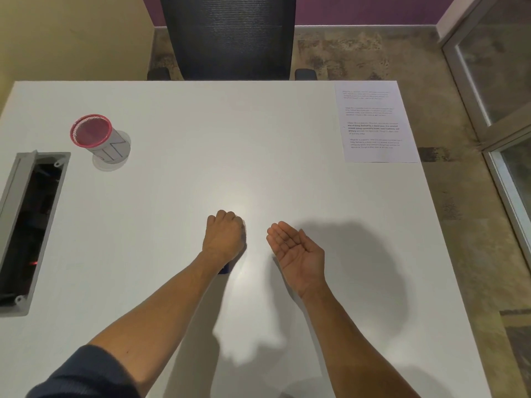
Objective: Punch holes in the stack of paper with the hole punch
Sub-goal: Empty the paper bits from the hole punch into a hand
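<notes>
My left hand (224, 235) is closed into a fist over a dark blue object (223, 270), of which only a small corner shows under my wrist; it may be the hole punch, but I cannot tell for sure. To its right, my right hand (296, 252) hovers palm up with fingers apart and nothing in it. The stack of printed paper (375, 122) lies flat at the far right corner of the white table (172, 182), well away from both hands.
A red-rimmed mesh cup (96, 137) stands at the far left. A grey cable tray opening (26, 228) is sunk into the table's left edge. A black mesh office chair (228, 38) stands behind the far edge. A glass door (494, 81) is at the right.
</notes>
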`<state>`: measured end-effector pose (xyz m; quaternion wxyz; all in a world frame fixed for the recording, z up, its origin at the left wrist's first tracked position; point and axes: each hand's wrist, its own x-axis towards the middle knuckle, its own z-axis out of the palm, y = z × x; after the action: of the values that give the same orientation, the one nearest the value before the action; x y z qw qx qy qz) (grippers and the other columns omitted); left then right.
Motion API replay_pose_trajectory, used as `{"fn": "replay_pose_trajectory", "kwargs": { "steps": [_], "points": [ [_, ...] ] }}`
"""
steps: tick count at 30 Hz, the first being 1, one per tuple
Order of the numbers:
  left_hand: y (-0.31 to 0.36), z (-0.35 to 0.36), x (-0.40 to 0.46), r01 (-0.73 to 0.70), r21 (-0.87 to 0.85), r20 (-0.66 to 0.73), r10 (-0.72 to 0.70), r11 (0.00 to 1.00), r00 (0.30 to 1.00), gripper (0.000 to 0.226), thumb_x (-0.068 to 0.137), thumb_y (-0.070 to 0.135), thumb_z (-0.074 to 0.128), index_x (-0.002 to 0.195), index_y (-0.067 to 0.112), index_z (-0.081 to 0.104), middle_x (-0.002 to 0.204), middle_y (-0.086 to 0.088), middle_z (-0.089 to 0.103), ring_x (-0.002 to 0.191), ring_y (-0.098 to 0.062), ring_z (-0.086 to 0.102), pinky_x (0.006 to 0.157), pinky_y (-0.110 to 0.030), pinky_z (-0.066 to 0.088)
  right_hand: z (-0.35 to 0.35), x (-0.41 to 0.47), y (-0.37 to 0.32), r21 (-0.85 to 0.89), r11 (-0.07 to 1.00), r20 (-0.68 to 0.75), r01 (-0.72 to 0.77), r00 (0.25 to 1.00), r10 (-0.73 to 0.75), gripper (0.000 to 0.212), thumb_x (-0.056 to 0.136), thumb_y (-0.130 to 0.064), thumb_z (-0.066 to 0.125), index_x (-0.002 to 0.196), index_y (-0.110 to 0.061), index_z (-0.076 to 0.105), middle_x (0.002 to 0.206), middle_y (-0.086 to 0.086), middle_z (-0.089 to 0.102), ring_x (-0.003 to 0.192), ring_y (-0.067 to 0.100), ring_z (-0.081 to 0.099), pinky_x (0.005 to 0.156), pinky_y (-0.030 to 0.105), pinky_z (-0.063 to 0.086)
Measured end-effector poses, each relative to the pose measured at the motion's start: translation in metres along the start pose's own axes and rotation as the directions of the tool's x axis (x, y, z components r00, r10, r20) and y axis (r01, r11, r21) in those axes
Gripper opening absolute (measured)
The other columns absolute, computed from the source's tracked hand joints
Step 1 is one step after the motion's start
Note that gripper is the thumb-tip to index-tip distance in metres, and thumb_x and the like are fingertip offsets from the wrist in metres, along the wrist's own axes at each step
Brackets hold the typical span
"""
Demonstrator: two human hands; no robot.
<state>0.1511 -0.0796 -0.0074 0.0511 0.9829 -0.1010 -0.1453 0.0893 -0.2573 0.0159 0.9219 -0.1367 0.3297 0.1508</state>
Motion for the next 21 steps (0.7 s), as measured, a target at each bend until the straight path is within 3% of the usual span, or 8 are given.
{"fn": "replay_pose_trajectory", "kwargs": {
  "steps": [3, 6, 10, 14, 18, 21],
  "points": [
    [0.011, -0.018, -0.008, 0.032, -0.37, -0.063, -0.059, 0.929, 0.996, 0.021, 0.083, 0.015, 0.049, 0.078, 0.013, 0.07, 0.087, -0.001, 0.07, 0.086, -0.028, 0.058, 0.072, -0.033, 0.038, -0.001, 0.0, -0.001, 0.003, 1.0, -0.02, 0.009, 1.0, -0.009, 0.047, 0.102, -0.022, 0.034, 0.111, 0.01, 0.066, 0.124, 0.028, 0.062, 0.112, 0.038, 0.063, 0.095, 0.048, 0.05],
    [0.028, -0.028, -0.024, -0.011, -0.622, -0.161, -0.114, 0.783, 0.98, 0.019, 0.082, 0.018, 0.049, 0.079, 0.016, 0.067, 0.088, 0.0, 0.069, 0.086, -0.021, 0.052, 0.08, -0.036, 0.041, 0.0, -0.001, 0.001, -0.002, 1.0, -0.048, 0.027, 0.998, -0.027, 0.045, 0.101, -0.021, 0.036, 0.107, 0.01, 0.069, 0.123, 0.028, 0.062, 0.109, 0.037, 0.065, 0.094, 0.047, 0.051],
    [0.055, -0.03, -0.042, -0.156, -0.644, -0.217, 0.016, 0.749, 0.976, 0.014, 0.086, 0.018, 0.052, 0.079, 0.017, 0.065, 0.084, 0.003, 0.068, 0.087, -0.023, 0.055, 0.083, -0.039, 0.043, 0.006, -0.005, 0.007, -0.024, 0.999, -0.07, 0.043, 0.997, -0.044, 0.042, 0.101, -0.022, 0.037, 0.118, 0.009, 0.061, 0.121, 0.026, 0.063, 0.1, 0.028, 0.07, 0.082, 0.036, 0.059],
    [0.068, -0.031, -0.05, -0.197, -0.601, -0.238, 0.062, 0.775, 0.969, 0.016, 0.085, 0.015, 0.054, 0.076, 0.02, 0.066, 0.078, 0.003, 0.067, 0.08, -0.024, 0.055, 0.078, -0.045, 0.044, 0.015, -0.015, 0.012, -0.064, 0.997, -0.073, 0.053, 0.996, -0.058, 0.043, 0.102, -0.023, 0.031, 0.123, 0.007, 0.052, 0.102, 0.019, 0.066, 0.075, 0.014, 0.071, 0.065, 0.022, 0.056],
    [0.069, -0.038, -0.058, -0.209, -0.566, -0.245, 0.079, 0.798, 0.966, 0.018, 0.083, 0.013, 0.054, 0.08, 0.021, 0.07, 0.079, 0.002, 0.07, 0.079, -0.025, 0.057, 0.076, -0.045, 0.046, 0.019, -0.02, 0.014, -0.111, 0.991, -0.096, 0.069, 0.992, -0.08, 0.04, 0.102, -0.022, 0.033, 0.116, 0.006, 0.058, 0.102, 0.018, 0.067, 0.079, 0.015, 0.07, 0.07, 0.023, 0.054],
    [0.069, -0.046, -0.065, -0.197, -0.593, -0.281, 0.029, 0.781, 0.959, 0.018, 0.083, 0.008, 0.059, 0.084, 0.018, 0.074, 0.082, 0.001, 0.072, 0.081, -0.021, 0.058, 0.081, -0.037, 0.044, 0.02, -0.024, 0.014, -0.086, 0.993, -0.077, 0.076, 0.994, -0.083, 0.04, 0.102, -0.022, 0.034, 0.116, 0.006, 0.058, 0.106, 0.019, 0.068, 0.085, 0.02, 0.071, 0.072, 0.026, 0.056]
  ]
}}
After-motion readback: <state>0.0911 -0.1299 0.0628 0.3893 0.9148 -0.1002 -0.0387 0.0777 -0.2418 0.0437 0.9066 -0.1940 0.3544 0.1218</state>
